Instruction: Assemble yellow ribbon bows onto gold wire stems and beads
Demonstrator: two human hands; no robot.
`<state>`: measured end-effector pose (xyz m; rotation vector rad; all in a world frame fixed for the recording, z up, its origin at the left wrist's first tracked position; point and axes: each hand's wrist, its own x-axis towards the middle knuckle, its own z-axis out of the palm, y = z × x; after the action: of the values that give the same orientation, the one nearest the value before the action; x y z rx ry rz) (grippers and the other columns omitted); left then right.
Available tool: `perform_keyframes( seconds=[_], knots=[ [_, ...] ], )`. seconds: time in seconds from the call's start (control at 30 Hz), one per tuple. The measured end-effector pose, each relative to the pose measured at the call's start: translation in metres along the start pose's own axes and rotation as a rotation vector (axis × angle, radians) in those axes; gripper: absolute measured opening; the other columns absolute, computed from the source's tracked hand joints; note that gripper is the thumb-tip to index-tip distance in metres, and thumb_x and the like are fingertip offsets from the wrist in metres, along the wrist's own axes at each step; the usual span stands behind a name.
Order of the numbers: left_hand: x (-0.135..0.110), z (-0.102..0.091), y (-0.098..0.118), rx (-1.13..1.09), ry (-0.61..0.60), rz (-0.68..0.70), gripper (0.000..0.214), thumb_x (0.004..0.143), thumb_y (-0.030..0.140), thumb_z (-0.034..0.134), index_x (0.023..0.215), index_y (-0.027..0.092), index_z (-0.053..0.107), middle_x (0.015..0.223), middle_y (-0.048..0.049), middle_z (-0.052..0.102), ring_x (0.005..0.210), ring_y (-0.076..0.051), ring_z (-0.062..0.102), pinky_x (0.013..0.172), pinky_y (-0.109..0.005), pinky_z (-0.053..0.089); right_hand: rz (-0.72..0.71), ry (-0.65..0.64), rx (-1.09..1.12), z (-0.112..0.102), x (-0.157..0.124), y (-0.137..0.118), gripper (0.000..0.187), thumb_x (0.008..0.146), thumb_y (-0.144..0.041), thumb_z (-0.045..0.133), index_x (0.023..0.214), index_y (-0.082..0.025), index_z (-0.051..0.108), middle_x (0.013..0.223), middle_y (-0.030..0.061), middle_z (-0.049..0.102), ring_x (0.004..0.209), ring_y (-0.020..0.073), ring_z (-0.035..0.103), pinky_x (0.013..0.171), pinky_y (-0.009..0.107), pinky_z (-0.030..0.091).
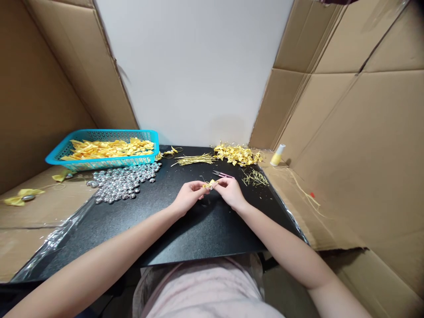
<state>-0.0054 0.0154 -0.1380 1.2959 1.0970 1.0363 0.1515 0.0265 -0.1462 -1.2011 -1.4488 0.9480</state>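
Observation:
A small yellow ribbon bow [212,182] is pinched between my two hands above the black table [185,238]. My left hand [191,195] closes thumb and finger on its left side. On the other side my right hand [231,191] grips it the same way. A thin gold tie seems to stick out from the bow, and something silvery shows just under it; the fingertips hide the rest. Just beyond my right hand lies a pair of pink-handled thread snips [222,175].
At the left stands a blue basket [53,155] of yellow ribbon pieces, with many silver beads [115,183] before it. Gold ties [195,159], finished bows [236,153] and tie scraps [255,177] lie further back. A yellow thread spool [277,155] stands right; cardboard walls flank the table.

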Motion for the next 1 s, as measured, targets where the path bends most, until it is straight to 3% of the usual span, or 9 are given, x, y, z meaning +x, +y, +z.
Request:
perform_keyframes(
  seconds=[0.5,1.0],
  knots=[
    [0.0015,-0.0011,-0.0024,-0.006,-0.007,0.014,0.039,0.055,0.045,0.079,0.075,0.013,0.07,0.063,-0.0011,0.063,0.052,-0.009,0.045,0.054,-0.023,0.035,-0.072,0.002,-0.104,-0.0026,0.0005,-0.0027,0.011,0.07,-0.024,0.067,0.066,-0.015,0.071,0.069,0.0064,0.072,0.064,0.0186,0.064,0.065,0.03,0.048],
    [0.0022,-0.0021,-0.0072,0.012,0.024,0.062,0.046,0.052,0.05,0.083,0.077,0.014,0.071,0.075,-0.0052,0.071,0.066,-0.015,0.06,0.062,-0.024,0.043,-0.095,0.001,-0.215,-0.0021,0.0,-0.0017,0.013,0.072,-0.024,0.067,0.072,-0.013,0.073,0.069,0.007,0.071,0.06,0.0162,0.059,0.061,0.028,0.046]
  ],
)
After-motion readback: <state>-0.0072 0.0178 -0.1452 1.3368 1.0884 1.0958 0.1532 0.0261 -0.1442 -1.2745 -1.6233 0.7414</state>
